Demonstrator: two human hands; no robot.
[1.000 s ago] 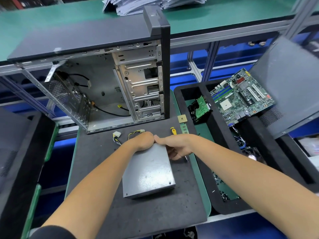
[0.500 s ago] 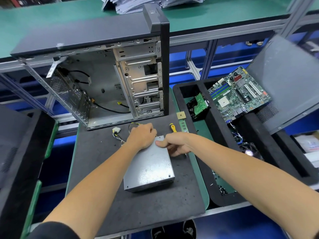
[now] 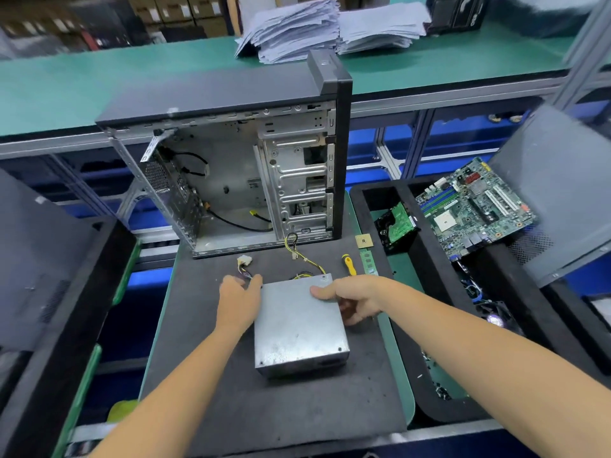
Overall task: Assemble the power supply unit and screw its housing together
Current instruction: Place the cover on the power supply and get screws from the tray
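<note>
In the lower middle of the frame, a grey metal power supply unit (image 3: pixel 299 325) lies flat on a dark foam mat (image 3: pixel 231 408). The left hand (image 3: pixel 238 300) sits against the unit's left far corner, fingers loosely spread and reaching toward the cable bundle (image 3: pixel 244 267); whether it grips anything cannot be told. The right hand (image 3: pixel 355 297) holds the unit's far right edge, thumb lying on the top face and fingers curled down the right side. Just above the unit, yellow and black wires (image 3: pixel 305 259) loop toward the open computer case (image 3: pixel 251 180) standing in the centre. A yellow-handled screwdriver (image 3: pixel 348 264) lies right of the wires. At centre right, a motherboard (image 3: pixel 476 206) leans in a black tray (image 3: pixel 410 246)
</note>
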